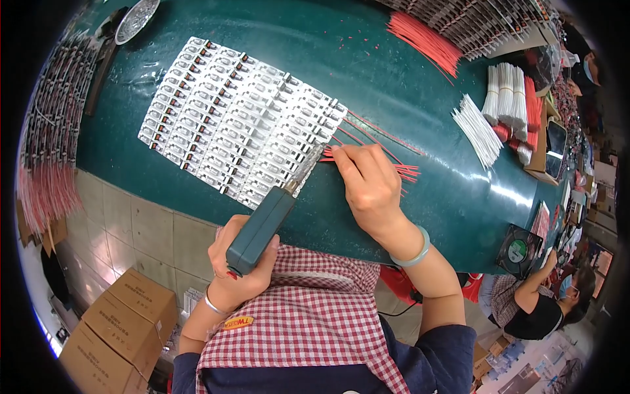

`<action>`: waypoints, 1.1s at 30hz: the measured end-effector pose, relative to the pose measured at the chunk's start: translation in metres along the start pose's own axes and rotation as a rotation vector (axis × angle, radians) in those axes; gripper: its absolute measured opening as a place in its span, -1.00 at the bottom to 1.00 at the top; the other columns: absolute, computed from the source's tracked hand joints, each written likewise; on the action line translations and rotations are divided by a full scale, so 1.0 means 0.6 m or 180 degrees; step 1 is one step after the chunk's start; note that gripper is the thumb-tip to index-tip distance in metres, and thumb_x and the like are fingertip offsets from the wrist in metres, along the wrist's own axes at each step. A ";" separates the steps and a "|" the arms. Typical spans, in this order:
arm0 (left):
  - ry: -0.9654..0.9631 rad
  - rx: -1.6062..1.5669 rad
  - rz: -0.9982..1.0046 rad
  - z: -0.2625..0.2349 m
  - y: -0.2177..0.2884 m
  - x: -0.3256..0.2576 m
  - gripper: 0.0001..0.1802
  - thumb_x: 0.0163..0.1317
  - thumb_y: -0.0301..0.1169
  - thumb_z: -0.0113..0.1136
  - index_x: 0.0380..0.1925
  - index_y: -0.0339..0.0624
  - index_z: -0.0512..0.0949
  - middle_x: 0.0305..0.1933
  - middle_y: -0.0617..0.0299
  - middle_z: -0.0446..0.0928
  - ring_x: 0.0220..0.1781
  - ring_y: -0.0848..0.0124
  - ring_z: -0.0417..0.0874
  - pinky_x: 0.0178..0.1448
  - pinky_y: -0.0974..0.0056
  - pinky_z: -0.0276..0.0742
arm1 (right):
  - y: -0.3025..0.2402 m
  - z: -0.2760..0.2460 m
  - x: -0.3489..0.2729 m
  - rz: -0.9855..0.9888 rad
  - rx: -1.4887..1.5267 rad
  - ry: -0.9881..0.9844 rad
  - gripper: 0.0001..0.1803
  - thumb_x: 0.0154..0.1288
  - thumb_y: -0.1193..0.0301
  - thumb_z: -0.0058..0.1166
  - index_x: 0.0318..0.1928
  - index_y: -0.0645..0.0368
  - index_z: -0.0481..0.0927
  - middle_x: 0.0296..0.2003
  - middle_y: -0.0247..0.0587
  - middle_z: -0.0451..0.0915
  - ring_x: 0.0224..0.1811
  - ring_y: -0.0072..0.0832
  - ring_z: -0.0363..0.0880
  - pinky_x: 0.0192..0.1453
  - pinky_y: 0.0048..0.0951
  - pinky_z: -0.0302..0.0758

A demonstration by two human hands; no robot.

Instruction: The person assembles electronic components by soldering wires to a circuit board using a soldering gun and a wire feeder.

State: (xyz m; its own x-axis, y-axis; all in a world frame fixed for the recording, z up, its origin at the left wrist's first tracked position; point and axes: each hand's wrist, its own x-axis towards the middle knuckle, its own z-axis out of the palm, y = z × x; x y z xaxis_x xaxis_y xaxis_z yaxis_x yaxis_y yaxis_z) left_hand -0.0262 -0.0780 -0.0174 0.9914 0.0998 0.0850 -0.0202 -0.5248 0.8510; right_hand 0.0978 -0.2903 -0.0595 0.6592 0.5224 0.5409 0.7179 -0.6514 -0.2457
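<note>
My left hand [226, 266] is wrapped round a dark green, boxy hand tool [262, 230]. The tool's metal tip is at the lower right edge of a panel [223, 125] made of rows of small white modules, each with a clear part. Whether the tip touches the panel cannot be made out. My right hand [371, 187] is closed in a pinch on red wires [328, 154] beside the panel's right edge. Their other ends fan out past my fingers. More red wires [374, 131] run out from the panel's upper right corner across the green table.
Loose red wires [426, 43] and bundled white wires [505, 95] lie on the green table [295, 33]. A metal dish [136, 21] sits far left, a black fan [518, 249] at right. Wired strips [56, 118] hang left; cartons [118, 322] stand below. A co-worker [538, 302] sits at right.
</note>
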 end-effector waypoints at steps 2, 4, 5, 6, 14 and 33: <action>0.0031 -0.0044 -0.0007 0.000 0.001 0.001 -0.78 0.02 -0.60 0.40 -0.29 -0.33 0.61 -0.32 0.09 0.62 -0.42 0.30 0.63 -0.31 0.29 0.48 | -0.001 0.001 0.000 -0.0016 -0.0023 -0.0017 -0.66 -0.07 0.59 0.21 -0.17 0.39 0.66 -0.24 -0.14 0.61 -0.27 -0.32 0.55 -0.27 -0.39 0.55; 0.0002 -0.0030 -0.0059 -0.002 0.003 0.000 -0.79 0.03 -0.60 0.39 -0.29 -0.35 0.63 -0.34 0.08 0.60 -0.43 0.28 0.62 -0.33 0.30 0.48 | -0.001 0.001 0.001 -0.0003 -0.0030 -0.0023 -0.66 -0.07 0.59 0.21 -0.17 0.39 0.66 -0.25 -0.14 0.61 -0.27 -0.31 0.56 -0.27 -0.39 0.55; 0.0001 -0.0030 -0.0058 -0.003 0.001 -0.004 -0.79 0.03 -0.60 0.39 -0.29 -0.35 0.63 -0.34 0.08 0.60 -0.43 0.28 0.62 -0.33 0.30 0.48 | -0.001 0.001 0.002 0.0010 -0.0036 -0.0030 -0.67 -0.06 0.59 0.21 -0.18 0.39 0.66 -0.25 -0.14 0.61 -0.27 -0.31 0.56 -0.27 -0.39 0.55; 0.0012 -0.0033 -0.0079 -0.004 -0.005 -0.011 -0.79 0.04 -0.60 0.39 -0.28 -0.36 0.64 -0.33 0.06 0.61 -0.41 0.25 0.63 -0.31 0.29 0.50 | -0.002 0.000 0.002 0.0011 -0.0037 -0.0029 -0.67 -0.06 0.59 0.21 -0.18 0.39 0.66 -0.25 -0.14 0.61 -0.27 -0.31 0.56 -0.27 -0.39 0.55; 0.0049 -0.0189 -0.0225 -0.011 -0.020 -0.037 -0.78 0.06 -0.60 0.38 -0.24 -0.41 0.67 -0.23 -0.05 0.66 -0.29 0.10 0.70 -0.17 0.20 0.61 | -0.003 0.004 -0.002 0.0129 0.0076 0.0021 -0.67 -0.06 0.60 0.21 -0.18 0.39 0.66 -0.25 -0.12 0.61 -0.27 -0.29 0.56 -0.26 -0.36 0.56; -0.0070 0.0048 0.0084 -0.011 -0.007 -0.024 -0.78 0.01 -0.64 0.37 -0.28 -0.39 0.64 -0.26 0.02 0.63 -0.39 0.24 0.66 -0.28 0.29 0.56 | -0.025 0.000 -0.007 0.0192 0.0196 0.0135 -0.65 -0.08 0.70 0.24 -0.17 0.36 0.69 -0.28 -0.11 0.65 -0.34 -0.29 0.58 -0.34 -0.37 0.55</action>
State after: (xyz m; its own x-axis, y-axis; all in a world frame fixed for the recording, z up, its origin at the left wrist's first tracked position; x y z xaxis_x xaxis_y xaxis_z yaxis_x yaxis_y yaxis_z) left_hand -0.0414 -0.0715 -0.0185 0.9931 0.0673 0.0958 -0.0445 -0.5396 0.8408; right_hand 0.0840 -0.2826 -0.0582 0.6925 0.4587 0.5568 0.6904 -0.6453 -0.3270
